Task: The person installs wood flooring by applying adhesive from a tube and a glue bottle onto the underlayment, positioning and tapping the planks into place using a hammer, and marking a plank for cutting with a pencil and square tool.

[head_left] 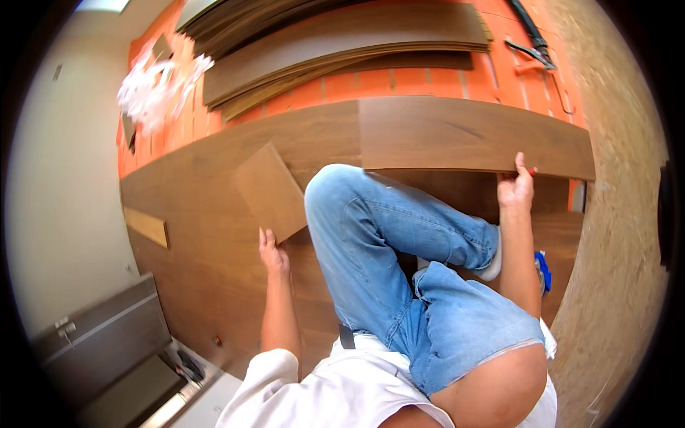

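My left hand (273,251) grips the corner of a short cut piece of brown floor plank (270,191), tilted above the laid floor. Farther right, my right hand (516,187) holds the near edge of a longer floor plank (457,132) close to its right end. A small red tip (532,172) shows by the right fingers; what it belongs to is hidden. The longer plank lies along the far edge of the laid brown flooring (207,285), partly over orange underlayment. My bent knee in blue jeans is between the two hands.
Stacked planks (342,57) lie at the back on orange underlayment (342,85). Crumpled clear plastic (153,89) is at the back left, a black-handled tool (531,43) at the back right. A narrow wood strip (146,227) rests by the left wall. Bare board subfloor (621,250) runs along the right.
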`<state>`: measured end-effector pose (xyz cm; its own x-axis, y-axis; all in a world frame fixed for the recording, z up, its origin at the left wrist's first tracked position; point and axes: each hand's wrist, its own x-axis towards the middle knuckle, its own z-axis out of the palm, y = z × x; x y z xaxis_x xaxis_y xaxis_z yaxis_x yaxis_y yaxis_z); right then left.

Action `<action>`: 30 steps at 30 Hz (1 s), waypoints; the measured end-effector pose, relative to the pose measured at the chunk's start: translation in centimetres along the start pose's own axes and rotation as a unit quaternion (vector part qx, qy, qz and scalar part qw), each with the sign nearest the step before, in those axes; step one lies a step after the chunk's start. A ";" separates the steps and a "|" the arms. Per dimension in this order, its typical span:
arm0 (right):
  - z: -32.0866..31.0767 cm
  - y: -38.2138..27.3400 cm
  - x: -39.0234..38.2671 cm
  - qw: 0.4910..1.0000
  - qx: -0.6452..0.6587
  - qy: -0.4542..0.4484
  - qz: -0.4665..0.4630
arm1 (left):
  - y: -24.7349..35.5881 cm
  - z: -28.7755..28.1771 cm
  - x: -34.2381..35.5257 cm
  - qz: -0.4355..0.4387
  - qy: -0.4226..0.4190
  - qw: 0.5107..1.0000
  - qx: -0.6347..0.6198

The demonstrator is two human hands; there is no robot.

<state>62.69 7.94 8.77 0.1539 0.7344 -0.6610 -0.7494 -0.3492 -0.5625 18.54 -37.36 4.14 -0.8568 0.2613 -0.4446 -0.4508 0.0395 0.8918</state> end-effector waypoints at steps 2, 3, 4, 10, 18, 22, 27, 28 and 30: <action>0.0 0.3 0.3 1.000 -0.004 -0.013 0.024 | 0.4 0.1 0.5 0.010 0.003 1.000 0.000; 0.3 0.7 0.4 0.999 -0.005 -0.016 0.031 | 0.6 0.1 0.7 0.015 0.006 1.000 0.000; 0.4 0.8 0.4 1.000 -0.015 0.012 0.012 | 0.6 0.2 0.9 0.000 -0.002 1.000 -0.005; 1.7 3.5 0.2 0.999 0.022 0.024 -0.025 | 1.0 0.8 1.1 -0.019 0.001 0.997 0.073; 2.9 4.2 -0.3 0.997 -0.023 0.078 -0.018 | 1.1 0.4 2.9 0.039 0.038 0.952 0.300; 2.8 4.3 0.0 0.998 -0.003 0.056 -0.023 | 4.6 4.3 4.7 0.137 0.015 0.900 0.413; 2.5 3.7 1.0 0.997 -0.014 0.069 -0.021 | 10.0 20.8 3.9 0.171 -0.216 0.899 0.340; 2.4 3.4 1.2 0.998 -0.011 0.063 -0.019 | 10.5 24.5 3.5 0.183 -0.304 0.879 0.320; 2.4 3.0 1.4 0.998 0.001 0.052 -0.017 | 10.9 30.8 2.2 0.132 -0.377 0.840 0.366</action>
<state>59.13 9.28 7.35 0.2454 0.6805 -0.6904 -0.7442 -0.3243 -0.5840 19.46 -6.60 15.48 -0.3759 0.8799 -0.2908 0.2416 0.3960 0.8859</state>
